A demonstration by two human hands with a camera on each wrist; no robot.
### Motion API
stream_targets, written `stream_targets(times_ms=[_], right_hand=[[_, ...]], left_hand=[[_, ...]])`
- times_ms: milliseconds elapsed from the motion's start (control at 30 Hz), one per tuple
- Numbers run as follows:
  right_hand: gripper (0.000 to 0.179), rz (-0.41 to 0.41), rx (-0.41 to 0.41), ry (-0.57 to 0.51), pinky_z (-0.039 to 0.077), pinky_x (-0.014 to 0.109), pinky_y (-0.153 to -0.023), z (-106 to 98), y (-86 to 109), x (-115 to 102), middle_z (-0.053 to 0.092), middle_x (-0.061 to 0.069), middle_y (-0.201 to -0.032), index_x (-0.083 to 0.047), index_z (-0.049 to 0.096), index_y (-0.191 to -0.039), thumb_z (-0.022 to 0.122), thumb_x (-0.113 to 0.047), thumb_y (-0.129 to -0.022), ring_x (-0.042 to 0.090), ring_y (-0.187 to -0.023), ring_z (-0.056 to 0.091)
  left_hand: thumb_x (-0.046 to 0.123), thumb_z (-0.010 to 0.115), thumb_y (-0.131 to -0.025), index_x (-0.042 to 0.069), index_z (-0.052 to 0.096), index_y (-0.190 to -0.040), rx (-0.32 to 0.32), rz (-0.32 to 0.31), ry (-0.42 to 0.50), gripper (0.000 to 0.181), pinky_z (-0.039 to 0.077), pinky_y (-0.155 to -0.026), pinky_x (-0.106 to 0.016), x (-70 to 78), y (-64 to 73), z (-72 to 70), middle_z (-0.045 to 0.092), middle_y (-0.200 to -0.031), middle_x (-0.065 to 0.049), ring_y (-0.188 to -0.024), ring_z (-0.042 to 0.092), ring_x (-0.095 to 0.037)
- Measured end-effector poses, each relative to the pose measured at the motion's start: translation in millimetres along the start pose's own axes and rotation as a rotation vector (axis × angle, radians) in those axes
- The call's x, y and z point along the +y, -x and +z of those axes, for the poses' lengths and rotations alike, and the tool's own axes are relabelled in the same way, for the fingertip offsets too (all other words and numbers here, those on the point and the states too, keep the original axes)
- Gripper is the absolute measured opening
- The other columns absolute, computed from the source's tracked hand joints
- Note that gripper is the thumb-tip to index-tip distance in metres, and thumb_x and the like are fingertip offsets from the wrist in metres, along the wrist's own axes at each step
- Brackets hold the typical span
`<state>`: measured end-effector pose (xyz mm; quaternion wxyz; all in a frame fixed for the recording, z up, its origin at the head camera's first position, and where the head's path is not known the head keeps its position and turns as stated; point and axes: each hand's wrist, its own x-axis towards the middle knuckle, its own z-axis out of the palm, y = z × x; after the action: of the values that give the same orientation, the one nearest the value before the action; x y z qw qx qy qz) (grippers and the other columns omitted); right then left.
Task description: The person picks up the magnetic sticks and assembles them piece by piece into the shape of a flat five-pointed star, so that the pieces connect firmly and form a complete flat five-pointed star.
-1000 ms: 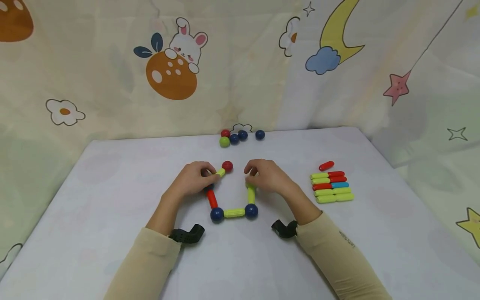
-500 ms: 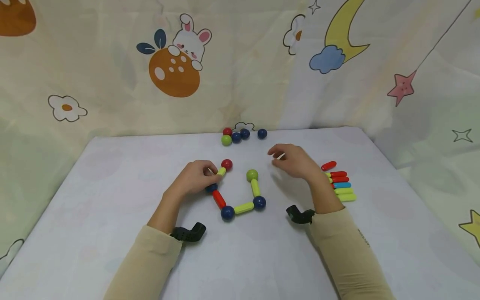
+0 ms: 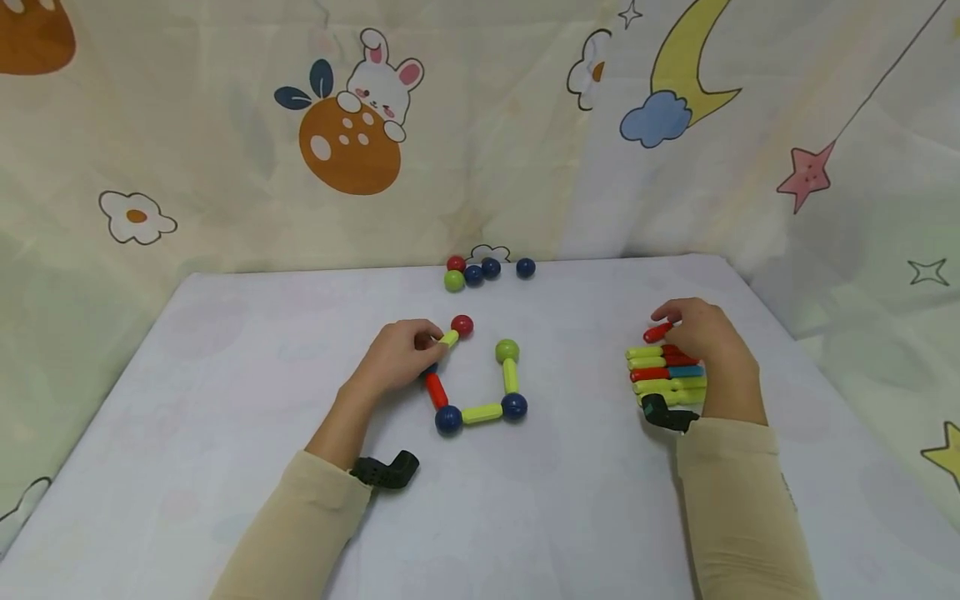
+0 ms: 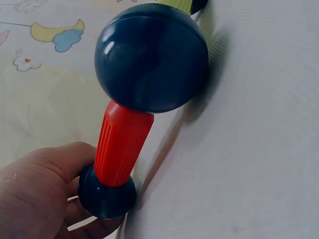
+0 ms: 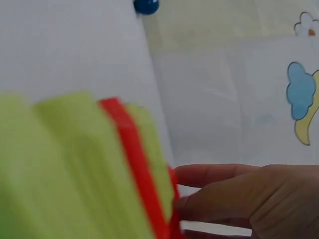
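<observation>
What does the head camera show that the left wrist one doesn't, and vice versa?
Only head: the right hand at a lone red rod, paired rods, a red ball and a green ball.
Only left wrist: ridges on the joined red rod, and most of the blue ball at the left hand.
Both: that hand, that rod, other blue balls, the moon-and-cloud print.

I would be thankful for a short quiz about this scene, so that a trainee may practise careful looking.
1. Multiple choice: in the head view, what colour is the end ball on the right side of the chain? A) blue B) green C) orange
2. True or false: the chain forms a closed loop.
3. Fill in: in the left wrist view, the left grip holds a ball coloured ____.

Key: 1. B. 2. False; a gap separates the end ball from the chain's red ball. 3. Blue.
</observation>
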<state>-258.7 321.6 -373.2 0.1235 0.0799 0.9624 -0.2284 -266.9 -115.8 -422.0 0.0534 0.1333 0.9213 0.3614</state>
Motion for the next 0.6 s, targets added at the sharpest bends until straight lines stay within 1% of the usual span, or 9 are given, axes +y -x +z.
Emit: stream_targets(times_ms=[200, 333, 433, 533, 600], right_hand=[[0.040, -0.010, 0.019, 0.003, 0.050, 0.060, -0.097, 8.0, -8.5, 6.4, 0.055, 0.029, -0.135, -0.005, 0.059, -0.136, 0.064, -0.016, -0.098, 0.046, -0.119, 0.048], [0.043, -0.040, 0.086, 0.003, 0.052, 0.057, -0.091, 10.3, -10.0, 3.5, 0.056, 0.029, -0.131, -0.004, 0.059, -0.134, 0.069, -0.023, -0.097, 0.045, -0.114, 0.050], [0.044, -0.089, 0.169, -0.006, 0.053, 0.055, -0.087, 11.7, -8.6, -6.0, 0.058, 0.029, -0.129, -0.003, 0.058, -0.134, 0.068, -0.025, -0.098, 0.045, -0.111, 0.052], [0.041, -0.163, 0.248, -0.026, 0.053, 0.053, -0.083, 15.7, -5.9, -24.3, 0.062, 0.027, -0.124, -0.002, 0.059, -0.134, 0.063, -0.026, -0.101, 0.042, -0.106, 0.055], [0.040, -0.217, 0.282, -0.043, 0.053, 0.050, -0.081, 19.9, -4.5, -39.0, 0.065, 0.025, -0.121, -0.002, 0.060, -0.133, 0.062, -0.026, -0.102, 0.041, -0.104, 0.058]], left_hand=[[0.028, 0.067, -0.097, 0.012, 0.074, -0.120, 0.006, -0.008, 0.016, 0.029, 0.053, -0.082, -0.035, 0.5, 0.9, 2.0, 0.071, -0.100, -0.006, -0.093, 0.060, -0.023], [0.029, 0.067, -0.097, 0.013, 0.073, -0.122, 0.005, -0.009, 0.011, 0.031, 0.052, -0.079, -0.034, 1.0, 0.5, 1.5, 0.070, -0.098, -0.006, -0.091, 0.059, -0.023], [0.030, 0.069, -0.096, 0.013, 0.073, -0.123, 0.004, -0.007, 0.004, 0.032, 0.051, -0.076, -0.032, 0.9, 0.2, 1.2, 0.069, -0.097, -0.006, -0.090, 0.059, -0.023], [0.030, 0.070, -0.096, 0.013, 0.073, -0.123, 0.002, -0.006, 0.000, 0.032, 0.049, -0.073, -0.030, 0.7, 0.0, 1.3, 0.068, -0.096, -0.006, -0.088, 0.058, -0.023], [0.030, 0.070, -0.096, 0.013, 0.073, -0.123, 0.003, -0.009, -0.001, 0.032, 0.049, -0.072, -0.029, 0.7, 0.1, 1.4, 0.067, -0.095, -0.006, -0.087, 0.058, -0.022]])
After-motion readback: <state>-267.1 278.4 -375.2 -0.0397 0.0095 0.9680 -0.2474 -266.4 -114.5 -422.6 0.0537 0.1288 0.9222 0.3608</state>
